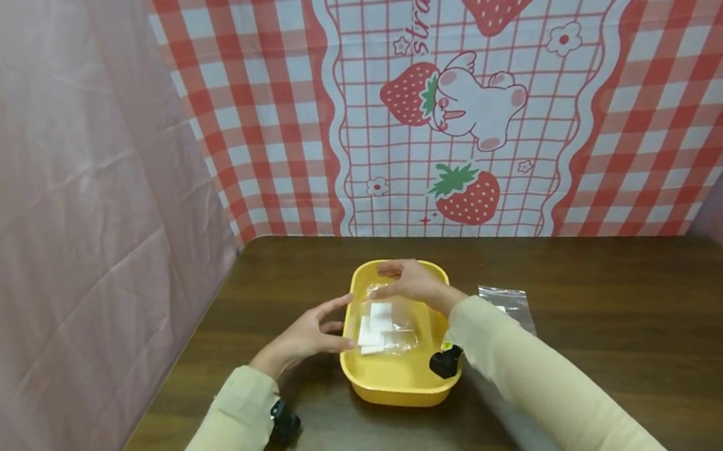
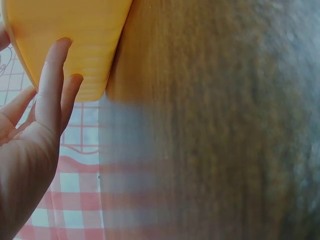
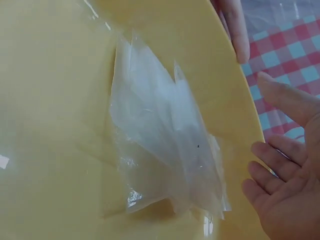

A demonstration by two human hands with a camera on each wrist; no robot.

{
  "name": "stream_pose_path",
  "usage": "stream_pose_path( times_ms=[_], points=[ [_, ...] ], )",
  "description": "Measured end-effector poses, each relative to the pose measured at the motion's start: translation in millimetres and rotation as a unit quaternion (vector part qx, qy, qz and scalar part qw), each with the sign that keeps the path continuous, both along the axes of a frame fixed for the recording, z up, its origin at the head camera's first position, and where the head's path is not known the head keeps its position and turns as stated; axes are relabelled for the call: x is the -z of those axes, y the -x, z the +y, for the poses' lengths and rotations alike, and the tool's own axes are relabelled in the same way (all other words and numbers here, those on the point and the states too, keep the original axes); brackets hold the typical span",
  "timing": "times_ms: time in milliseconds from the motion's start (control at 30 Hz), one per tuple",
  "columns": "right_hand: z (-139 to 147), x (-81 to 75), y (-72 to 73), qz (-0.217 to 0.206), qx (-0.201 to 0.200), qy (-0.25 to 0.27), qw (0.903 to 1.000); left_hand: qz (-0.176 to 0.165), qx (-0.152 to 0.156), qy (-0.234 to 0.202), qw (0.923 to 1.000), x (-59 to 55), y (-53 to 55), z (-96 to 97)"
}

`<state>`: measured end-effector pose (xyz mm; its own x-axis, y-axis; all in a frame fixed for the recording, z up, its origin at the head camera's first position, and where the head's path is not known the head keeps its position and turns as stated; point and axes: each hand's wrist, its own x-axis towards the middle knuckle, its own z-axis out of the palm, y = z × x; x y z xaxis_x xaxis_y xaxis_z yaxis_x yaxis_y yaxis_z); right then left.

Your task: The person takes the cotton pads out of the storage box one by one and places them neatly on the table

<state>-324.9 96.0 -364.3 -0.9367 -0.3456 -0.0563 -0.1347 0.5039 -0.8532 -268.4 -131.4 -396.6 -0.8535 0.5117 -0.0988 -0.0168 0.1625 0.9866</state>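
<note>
A yellow plastic basin stands on the table. Inside it lie clear plastic bags with white pieces, loosely heaped on the bottom. My left hand is at the basin's left side. In the left wrist view its extended fingers lie along the outer wall. My right hand hovers over the far part of the basin, above the bags. The right wrist view has its fingers spread and relaxed near the rim, with nothing between them.
Right of the basin, a clear zip bag lies on the dark wooden table, partly behind the right sleeve. A red-checked strawberry cloth hangs at the back, a pale pink one at the left.
</note>
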Motion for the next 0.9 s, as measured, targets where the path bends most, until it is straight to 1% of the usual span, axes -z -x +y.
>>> stream_pose_path(
  times_ms=[100, 233, 300, 433, 533, 600, 700, 900],
  points=[
    [-2, 1.7, 0.0, -0.004, -0.028, -0.028, 0.9992, -0.004, 0.004, -0.006, 1.0000, -0.5, -0.5, -0.5],
    [-5, 1.2, -1.5, 0.008, -0.066, -0.076, 0.9949, -0.004, 0.002, -0.006, 1.0000, -1.4, -1.5, -1.0],
    [-6, 1.1, -2.0, 0.009, -0.087, -0.106, 0.9905, -0.001, 0.002, -0.005, 1.0000, -0.5, -0.9, -1.0],
    [-4, 3.7, -1.5, -0.004, -0.133, -0.150, 0.9796, 0.005, 0.000, -0.001, 1.0000, 0.9, -0.1, -0.9],
    [-1, 6.3, -1.2, -0.007, -0.169, -0.163, 0.9719, 0.007, -0.001, -0.001, 1.0000, 2.1, -0.2, -0.8],
    [0, 7.8, -1.3, -0.004, -0.181, -0.167, 0.9691, 0.009, -0.001, -0.002, 1.0000, 2.6, -0.5, -0.9],
    [2, 9.3, -0.7, 0.000, -0.189, -0.168, 0.9675, 0.008, -0.001, -0.003, 1.0000, 2.0, -1.0, -1.1],
    [5, 8.0, 1.4, 0.012, -0.197, -0.153, 0.9682, 0.004, -0.004, 0.000, 1.0000, 0.5, -0.6, -0.8]
  ],
)
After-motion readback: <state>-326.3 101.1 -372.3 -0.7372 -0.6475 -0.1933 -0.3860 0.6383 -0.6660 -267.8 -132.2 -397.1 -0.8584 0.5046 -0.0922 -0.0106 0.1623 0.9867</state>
